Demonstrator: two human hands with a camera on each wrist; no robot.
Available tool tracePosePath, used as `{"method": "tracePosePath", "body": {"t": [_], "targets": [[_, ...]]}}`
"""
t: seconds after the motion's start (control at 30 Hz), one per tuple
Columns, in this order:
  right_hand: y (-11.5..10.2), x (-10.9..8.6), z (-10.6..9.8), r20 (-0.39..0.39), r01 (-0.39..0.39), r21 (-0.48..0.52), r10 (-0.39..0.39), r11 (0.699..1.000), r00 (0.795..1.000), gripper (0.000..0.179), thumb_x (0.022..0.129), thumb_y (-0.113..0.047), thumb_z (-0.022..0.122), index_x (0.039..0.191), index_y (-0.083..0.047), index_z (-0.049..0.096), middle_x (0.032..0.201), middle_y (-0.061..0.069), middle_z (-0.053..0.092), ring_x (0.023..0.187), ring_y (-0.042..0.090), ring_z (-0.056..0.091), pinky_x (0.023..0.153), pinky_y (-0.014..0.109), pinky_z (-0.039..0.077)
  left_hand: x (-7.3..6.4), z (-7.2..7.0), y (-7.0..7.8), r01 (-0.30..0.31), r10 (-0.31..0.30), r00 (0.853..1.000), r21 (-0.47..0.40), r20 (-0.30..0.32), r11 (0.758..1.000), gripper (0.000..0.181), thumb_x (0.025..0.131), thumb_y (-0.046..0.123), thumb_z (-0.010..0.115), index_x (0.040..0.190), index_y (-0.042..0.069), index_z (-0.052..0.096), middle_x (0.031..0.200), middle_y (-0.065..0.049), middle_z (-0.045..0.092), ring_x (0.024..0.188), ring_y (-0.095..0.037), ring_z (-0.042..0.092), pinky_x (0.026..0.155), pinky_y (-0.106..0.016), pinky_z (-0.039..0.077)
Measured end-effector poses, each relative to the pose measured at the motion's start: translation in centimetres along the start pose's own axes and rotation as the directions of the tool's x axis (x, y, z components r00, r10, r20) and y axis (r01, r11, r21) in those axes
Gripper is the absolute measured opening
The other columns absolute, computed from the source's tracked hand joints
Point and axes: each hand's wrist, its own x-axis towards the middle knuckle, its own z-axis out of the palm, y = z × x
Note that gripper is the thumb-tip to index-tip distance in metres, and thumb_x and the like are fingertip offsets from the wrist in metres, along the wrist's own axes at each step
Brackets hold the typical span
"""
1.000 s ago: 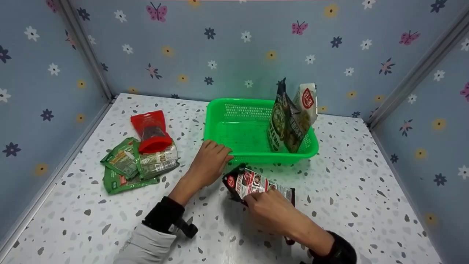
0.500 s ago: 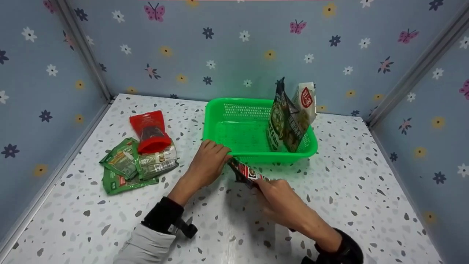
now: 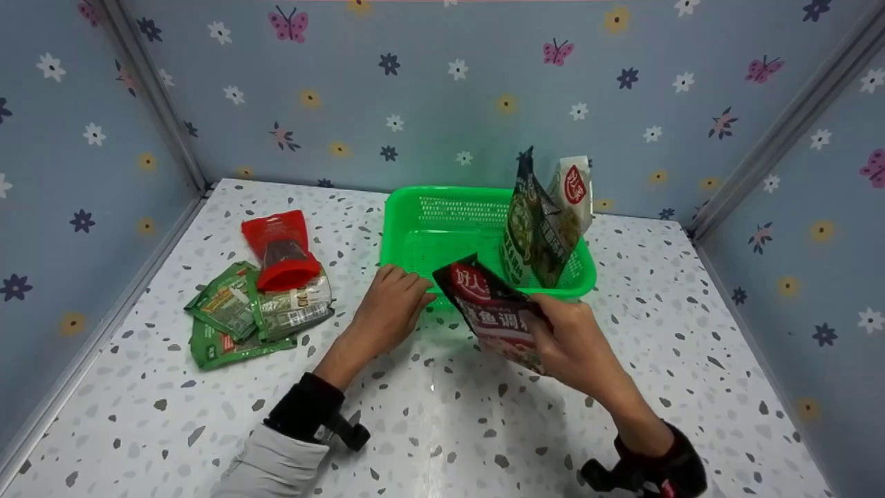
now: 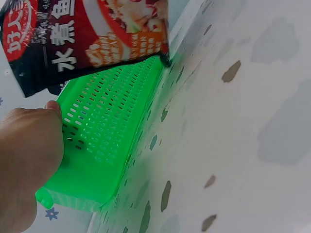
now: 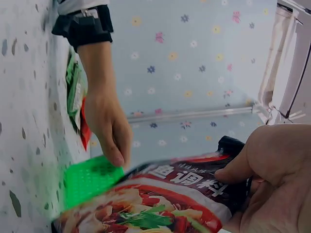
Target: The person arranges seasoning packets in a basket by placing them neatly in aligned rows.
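Head view, with the green basket [image 3: 395, 225] as landmark: the left hand [image 3: 389, 308] is closed round the near rim toward its left end. The right hand [image 3: 577, 342], in front of the rim's right half, pinches the dark red packet [image 3: 489, 311] between thumb and fingers. The packet is tilted above the bench [image 3: 415, 436], before the basket and between the hands, one corner near the left. Upright packets [image 3: 523, 232] stand inside the basket's right end.
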Motion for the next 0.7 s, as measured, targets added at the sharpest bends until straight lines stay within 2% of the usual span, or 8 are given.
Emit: {"method": "tracePosePath", "body": {"t": [0.13, 0.33, 0.43, 0.6, 0.7], "targets": [[0.41, 0.27, -0.17, -0.008, -0.051, 0.049, 0.052, 0.997, 0.999, 0.015, 0.109, 0.005, 0.065, 0.096, -0.003, 0.069, 0.073, 0.005, 0.061, 0.062, 0.002, 0.046, 0.057, 0.024, 0.039, -0.08, -0.08, 0.04, 0.000, 0.000, 1.000, -0.003, 0.001, 1.000, 0.023, 0.115, 0.027, 0.064, 0.118, 0.008, 0.077, 0.105, -0.010, 0.079, 0.096, -0.033, 0.064, 0.103, -0.051, 0.048], [0.31, 0.39, -0.24, -0.059, -0.079, 0.101, 0.085, 0.992, 0.995, 0.009, 0.109, 0.002, 0.067, 0.103, -0.001, 0.074, 0.075, 0.005, 0.066, 0.061, 0.002, 0.047, 0.058, 0.024, 0.040, 0.03, -0.27, 0.19, 0.007, -0.008, 1.000, 0.040, 0.027, 0.999, 0.022, 0.117, 0.028, 0.063, 0.117, 0.010, 0.075, 0.108, -0.009, 0.080, 0.100, -0.032, 0.066, 0.105, -0.051, 0.048], [0.13, 0.40, -0.31, -0.106, -0.102, 0.146, 0.118, 0.984, 0.987, 0.011, 0.109, 0.002, 0.069, 0.113, 0.001, 0.079, 0.087, 0.010, 0.078, 0.066, 0.003, 0.058, 0.060, 0.023, 0.047, 0.05, -0.29, 0.24, 0.008, -0.010, 0.999, 0.046, 0.034, 0.999, 0.021, 0.117, 0.028, 0.063, 0.118, 0.011, 0.076, 0.108, -0.008, 0.080, 0.100, -0.032, 0.066, 0.105, -0.051, 0.049], [-0.18, 0.56, -0.42, -0.173, -0.134, 0.196, 0.169, 0.971, 0.970, 0.015, 0.109, 0.001, 0.069, 0.118, 0.003, 0.080, 0.089, 0.016, 0.079, 0.070, 0.006, 0.064, 0.062, 0.020, 0.049, 0.04, -0.28, 0.21, 0.010, -0.011, 0.999, 0.017, 0.041, 1.000, 0.022, 0.117, 0.027, 0.063, 0.121, 0.009, 0.075, 0.109, -0.010, 0.080, 0.100, -0.033, 0.066, 0.105, -0.052, 0.048], [-0.50, 0.67, -0.50, -0.206, -0.167, 0.199, 0.207, 0.966, 0.956, 0.016, 0.109, 0.000, 0.069, 0.120, 0.003, 0.080, 0.102, 0.017, 0.084, 0.082, 0.008, 0.075, 0.070, 0.017, 0.056, -0.01, -0.31, 0.17, 0.009, -0.009, 0.999, 0.000, 0.042, 1.000, 0.023, 0.117, 0.027, 0.062, 0.122, 0.009, 0.075, 0.110, -0.010, 0.080, 0.101, -0.034, 0.066, 0.105, -0.053, 0.048]]}}
